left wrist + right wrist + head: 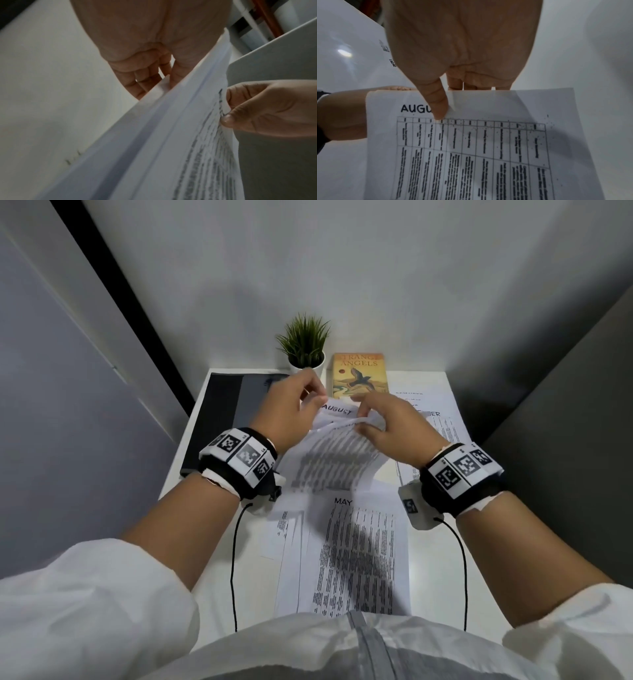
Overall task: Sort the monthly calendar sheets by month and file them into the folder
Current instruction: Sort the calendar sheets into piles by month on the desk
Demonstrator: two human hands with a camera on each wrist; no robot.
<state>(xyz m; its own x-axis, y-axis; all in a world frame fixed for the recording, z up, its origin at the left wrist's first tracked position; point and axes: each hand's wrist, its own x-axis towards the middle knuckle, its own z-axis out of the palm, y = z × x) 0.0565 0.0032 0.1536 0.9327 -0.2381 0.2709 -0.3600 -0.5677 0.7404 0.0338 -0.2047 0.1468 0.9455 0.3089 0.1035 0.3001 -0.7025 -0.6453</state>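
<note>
Both hands pinching stacked calendar sheets: left hand [291,409], right hand [390,422] thumbing AUGUST sheet [471,142] above MAY sheet [359,542]. Risk: sheets clinging, misordered.

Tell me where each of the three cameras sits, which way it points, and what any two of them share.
Head: looks down and forward at the desk; shows both forearms, left hand, right hand, held sheets.
Left wrist: looks along the palm at the fingers behind the sheets' edge; the right hand also shows.
Right wrist: looks along the palm, thumb on the August sheet.
Shared: every view shows both hands and the sheets.
</note>
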